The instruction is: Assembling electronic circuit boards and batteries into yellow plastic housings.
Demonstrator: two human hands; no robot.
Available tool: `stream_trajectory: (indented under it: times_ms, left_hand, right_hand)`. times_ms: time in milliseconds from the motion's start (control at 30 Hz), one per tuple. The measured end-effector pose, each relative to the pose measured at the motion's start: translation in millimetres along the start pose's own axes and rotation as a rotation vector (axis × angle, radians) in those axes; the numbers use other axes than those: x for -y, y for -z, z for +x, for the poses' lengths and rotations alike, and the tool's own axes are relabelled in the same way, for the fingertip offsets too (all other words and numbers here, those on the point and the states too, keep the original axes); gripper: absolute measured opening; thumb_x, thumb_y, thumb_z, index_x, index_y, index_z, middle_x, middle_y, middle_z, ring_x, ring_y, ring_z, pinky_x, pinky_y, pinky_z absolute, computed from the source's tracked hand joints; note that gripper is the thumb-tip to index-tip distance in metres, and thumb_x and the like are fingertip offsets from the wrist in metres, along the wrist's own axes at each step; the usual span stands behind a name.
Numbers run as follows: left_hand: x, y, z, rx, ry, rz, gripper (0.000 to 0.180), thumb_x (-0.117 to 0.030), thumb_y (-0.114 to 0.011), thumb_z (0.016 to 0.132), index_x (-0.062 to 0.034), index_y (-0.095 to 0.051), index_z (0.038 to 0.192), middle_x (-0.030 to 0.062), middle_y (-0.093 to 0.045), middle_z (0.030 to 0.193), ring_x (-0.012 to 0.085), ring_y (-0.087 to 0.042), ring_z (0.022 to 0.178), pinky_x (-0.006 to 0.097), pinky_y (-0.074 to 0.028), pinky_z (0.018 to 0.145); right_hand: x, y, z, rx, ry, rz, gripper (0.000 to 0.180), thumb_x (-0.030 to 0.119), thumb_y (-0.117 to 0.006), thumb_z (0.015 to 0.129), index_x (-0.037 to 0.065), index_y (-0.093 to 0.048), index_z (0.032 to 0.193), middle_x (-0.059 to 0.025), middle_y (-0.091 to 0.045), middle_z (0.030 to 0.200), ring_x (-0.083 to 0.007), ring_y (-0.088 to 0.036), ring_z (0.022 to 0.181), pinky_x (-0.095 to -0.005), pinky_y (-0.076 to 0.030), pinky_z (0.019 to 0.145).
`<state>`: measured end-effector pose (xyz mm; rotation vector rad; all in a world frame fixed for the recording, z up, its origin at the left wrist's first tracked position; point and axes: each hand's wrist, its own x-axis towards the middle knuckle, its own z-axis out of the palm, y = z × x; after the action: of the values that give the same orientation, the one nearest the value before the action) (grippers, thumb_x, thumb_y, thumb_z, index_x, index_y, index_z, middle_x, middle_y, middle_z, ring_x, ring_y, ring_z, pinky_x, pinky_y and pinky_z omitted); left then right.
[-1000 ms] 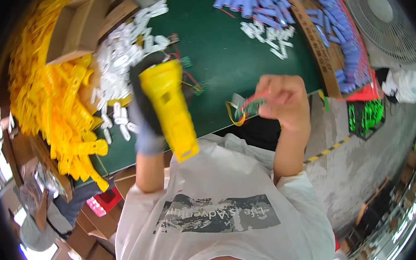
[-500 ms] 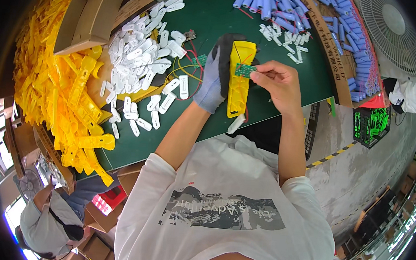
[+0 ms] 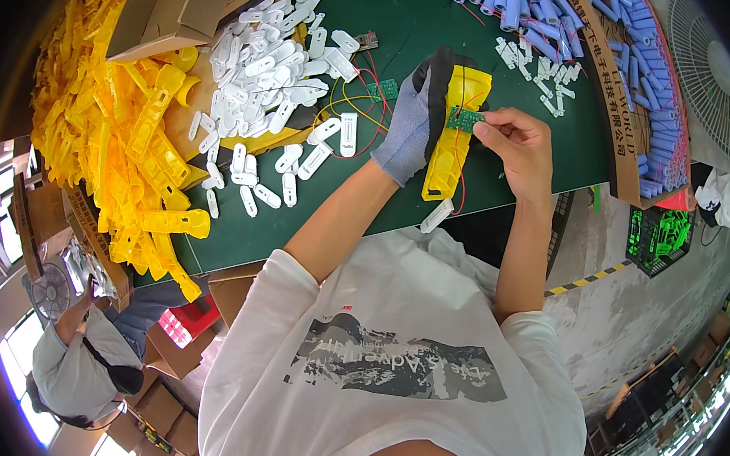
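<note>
My left hand (image 3: 415,118), in a grey-blue glove with dark fingers, is closed around a long yellow plastic housing (image 3: 445,173), held tilted above the green table. Between the thumb and fingers of my bare right hand (image 3: 516,147) is a small green circuit board (image 3: 462,119), over the middle of the housing. Red wires run along the housing. At its near end, by the table edge, a small white plastic piece (image 3: 437,216) hangs beside a red wire. Whether the board touches the housing I cannot tell.
White plastic pieces (image 3: 266,71) lie heaped left of my hands, beside a pile of yellow housings (image 3: 149,139). Another circuit board (image 3: 382,90) with wires sits nearby. Blue cylindrical batteries (image 3: 544,26), a cardboard box (image 3: 610,118) and a fan (image 3: 713,70) are at right. A person (image 3: 89,370) works lower left.
The view has shifted, so the table's things sit further right in the picture. Both hands still hold the housing and the board, the housing now leaning more to the right at its far end.
</note>
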<state>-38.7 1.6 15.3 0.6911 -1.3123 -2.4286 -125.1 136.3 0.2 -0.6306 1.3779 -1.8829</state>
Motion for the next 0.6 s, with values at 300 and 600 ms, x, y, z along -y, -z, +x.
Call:
stream_trajectory:
  times_ms: [300,600]
  left_hand:
    - [-5,-7,1,-0.076,0.025,0.044,0.051,-0.053,-0.046,0.094,-0.0047,-0.059,0.106,0.0056,-0.063,0.086,0.0114,-0.06,0.069,0.026,-0.049,0.06]
    - [8,5,5,-0.014,-0.013,-0.13,0.039,-0.042,-0.051,0.096,-0.005,-0.054,0.109,0.0048,-0.062,0.089,0.01,-0.059,0.069,0.026,-0.049,0.059]
  right_hand:
    - [-4,4,-1,-0.013,0.008,0.007,0.015,-0.007,-0.071,0.078,-0.005,-0.067,0.092,-0.008,-0.067,0.086,-0.0105,-0.063,0.078,-0.0222,-0.052,0.074]
    - [-6,-2,1,-0.108,0.09,0.009,0.016,-0.008,-0.07,0.079,-0.005,-0.066,0.094,-0.0082,-0.067,0.087,-0.0109,-0.063,0.079,-0.0221,-0.052,0.074]
